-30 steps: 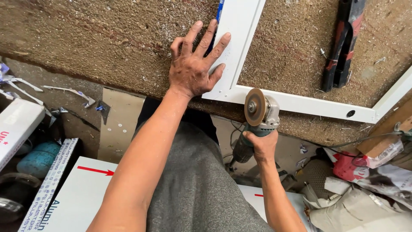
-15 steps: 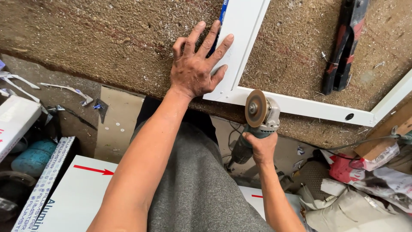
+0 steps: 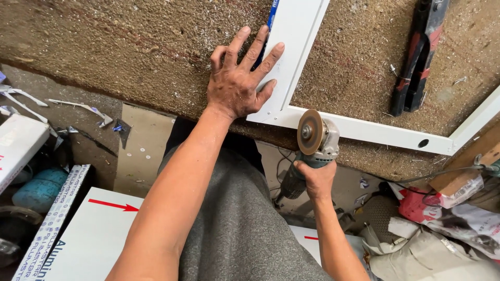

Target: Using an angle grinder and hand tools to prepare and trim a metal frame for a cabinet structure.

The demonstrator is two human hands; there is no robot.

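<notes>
Left hand (image 3: 240, 86) lies flat, fingers spread, pressing on the corner of a white frame (image 3: 364, 130) that rests on a rough, dust-strewn bench top (image 3: 130, 47). Right hand (image 3: 316, 179) is wrapped tight around the body of an angle grinder (image 3: 312, 143), whose disc stands upright against the frame's near edge, just beside the corner joint. A red-and-black clamp tool (image 3: 416, 57) lies on the bench, well apart to the right.

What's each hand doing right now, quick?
Left hand: open, pressed flat on the white frame.
Right hand: closed around the angle grinder.
</notes>
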